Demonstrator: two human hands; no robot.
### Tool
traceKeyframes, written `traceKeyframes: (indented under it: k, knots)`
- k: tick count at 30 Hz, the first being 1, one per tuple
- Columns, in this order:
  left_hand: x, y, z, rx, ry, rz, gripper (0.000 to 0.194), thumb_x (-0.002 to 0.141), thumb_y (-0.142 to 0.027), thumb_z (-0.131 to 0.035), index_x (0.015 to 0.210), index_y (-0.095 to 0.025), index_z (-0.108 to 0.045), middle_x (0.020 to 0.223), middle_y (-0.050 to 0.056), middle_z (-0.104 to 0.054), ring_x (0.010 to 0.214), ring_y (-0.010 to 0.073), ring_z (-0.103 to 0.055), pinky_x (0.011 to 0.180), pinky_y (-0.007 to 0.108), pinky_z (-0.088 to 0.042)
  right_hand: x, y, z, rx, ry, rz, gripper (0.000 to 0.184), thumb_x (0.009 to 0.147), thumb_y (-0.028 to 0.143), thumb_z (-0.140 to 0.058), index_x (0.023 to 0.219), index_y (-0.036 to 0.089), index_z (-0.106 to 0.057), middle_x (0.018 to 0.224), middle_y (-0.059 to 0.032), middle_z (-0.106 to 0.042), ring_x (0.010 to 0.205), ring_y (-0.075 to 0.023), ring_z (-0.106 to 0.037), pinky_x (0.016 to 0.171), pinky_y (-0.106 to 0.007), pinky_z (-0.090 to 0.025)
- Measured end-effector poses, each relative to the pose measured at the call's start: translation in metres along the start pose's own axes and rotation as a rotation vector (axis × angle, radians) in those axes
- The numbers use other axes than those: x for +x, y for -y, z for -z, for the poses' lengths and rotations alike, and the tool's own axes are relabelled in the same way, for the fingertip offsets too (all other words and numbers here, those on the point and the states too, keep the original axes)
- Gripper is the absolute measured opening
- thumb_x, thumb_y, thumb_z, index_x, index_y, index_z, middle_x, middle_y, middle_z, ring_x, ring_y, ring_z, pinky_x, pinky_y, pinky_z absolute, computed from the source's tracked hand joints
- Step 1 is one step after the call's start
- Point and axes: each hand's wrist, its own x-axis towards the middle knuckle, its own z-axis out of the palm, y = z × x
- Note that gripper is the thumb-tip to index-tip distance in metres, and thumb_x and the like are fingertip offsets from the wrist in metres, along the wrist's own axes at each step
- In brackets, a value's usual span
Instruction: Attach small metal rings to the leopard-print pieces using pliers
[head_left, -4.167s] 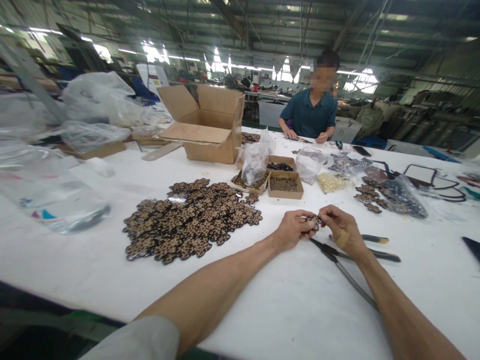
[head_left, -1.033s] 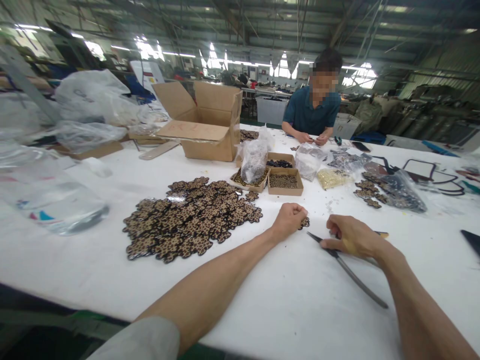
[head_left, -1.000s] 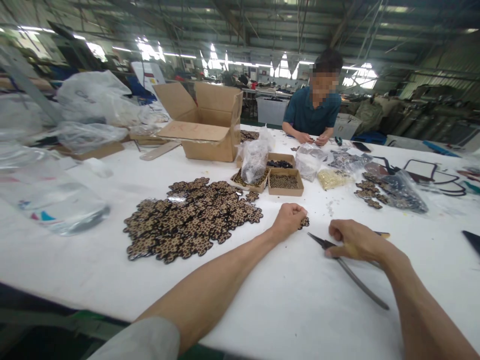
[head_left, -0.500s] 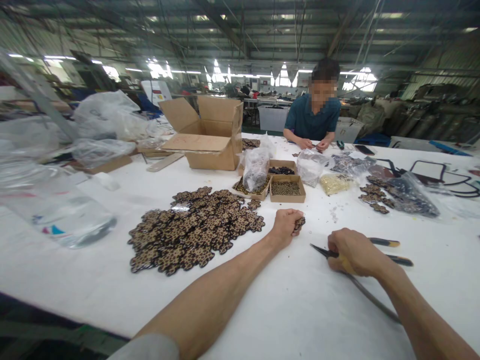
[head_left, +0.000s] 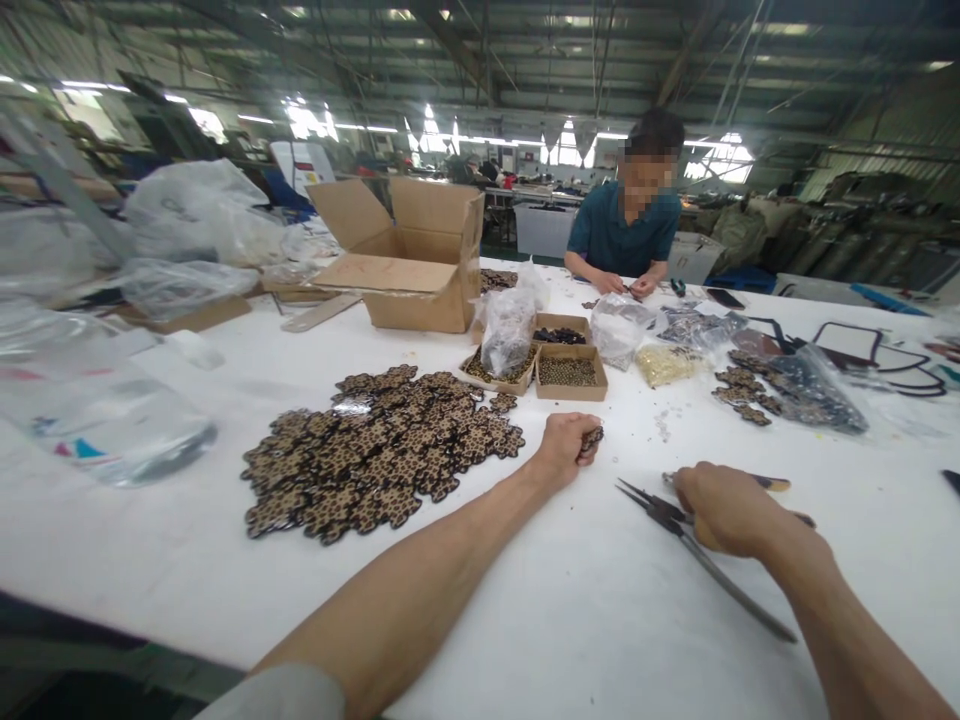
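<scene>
My left hand (head_left: 568,447) is closed in a fist around a small leopard-print flower piece (head_left: 591,439), resting on the white table (head_left: 525,600). My right hand (head_left: 720,507) lies over long-nosed pliers (head_left: 649,503), fingers curled round the handles, with the jaws pointing left. Another tool with a yellow-tipped handle (head_left: 769,483) lies just behind that hand. A large pile of leopard-print flower pieces (head_left: 375,450) spreads to the left of my left hand.
Small cardboard trays of beads (head_left: 568,371) and plastic bags (head_left: 510,325) stand behind my hands, an open carton (head_left: 409,255) further back. More leopard pieces and a dark bag (head_left: 814,390) lie at right. A person in a teal shirt (head_left: 630,235) works across the table.
Earlier both hands held a flower piece together. My right hand then dropped to the pliers and closed over them; my left hand kept the piece in its fist.
</scene>
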Motion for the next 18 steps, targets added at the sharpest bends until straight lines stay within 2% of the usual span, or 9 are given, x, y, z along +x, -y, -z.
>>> traceKeyframes:
  k: [5, 9, 14, 16, 18]
  knots:
    - [-0.003, -0.004, 0.004, -0.053, 0.000, 0.024, 0.023, 0.067, -0.025, -0.070, 0.067, -0.015, -0.049, 0.051, -0.003, -0.045, 0.038, 0.0052, -0.033, 0.037, 0.021, -0.014, -0.008, -0.003, 0.012, 0.158, 0.001, 0.040, 0.010, 0.063, 0.017, -0.065, 0.073, 0.020, -0.062, 0.073, -0.0047, -0.062, 0.064, -0.0195, -0.055, 0.054, -0.027, -0.026]
    - [-0.006, -0.008, 0.007, -0.106, 0.027, 0.041, 0.028, 0.069, -0.028, -0.071, 0.065, -0.015, -0.047, 0.051, -0.002, -0.045, 0.040, 0.0049, -0.032, 0.039, 0.020, -0.015, -0.010, 0.003, 0.021, 0.269, -0.054, 0.057, 0.005, 0.072, 0.022, -0.060, 0.072, 0.019, -0.056, 0.067, -0.0014, -0.059, 0.059, -0.0157, -0.049, 0.053, -0.027, -0.026]
    - [-0.006, -0.011, 0.010, -0.134, 0.040, 0.036, 0.026, 0.070, -0.024, -0.069, 0.063, -0.016, -0.044, 0.052, -0.002, -0.045, 0.040, 0.0046, -0.031, 0.039, 0.021, -0.014, -0.002, 0.015, 0.021, 0.426, -0.077, 0.023, 0.020, 0.077, 0.029, -0.061, 0.091, 0.016, -0.060, 0.075, -0.0031, -0.059, 0.065, -0.0163, -0.051, 0.056, -0.026, -0.031]
    - [-0.005, -0.012, 0.012, -0.143, 0.030, 0.040, 0.024, 0.071, -0.022, -0.067, 0.064, -0.015, -0.045, 0.054, -0.001, -0.046, 0.040, 0.0045, -0.030, 0.039, 0.021, -0.014, 0.001, 0.016, 0.020, 0.507, -0.055, 0.068, 0.019, 0.076, 0.032, -0.063, 0.085, 0.015, -0.061, 0.071, -0.0017, -0.056, 0.064, -0.0155, -0.049, 0.055, -0.026, -0.030]
    - [-0.004, -0.014, 0.014, -0.169, 0.024, 0.048, 0.022, 0.071, -0.022, -0.066, 0.066, -0.015, -0.046, 0.055, -0.001, -0.047, 0.040, 0.0046, -0.031, 0.039, 0.021, -0.014, 0.003, 0.017, 0.018, 0.689, -0.020, 0.104, 0.015, 0.077, 0.030, -0.060, 0.075, 0.016, -0.057, 0.062, 0.0014, -0.050, 0.057, -0.0128, -0.044, 0.051, -0.025, -0.028]
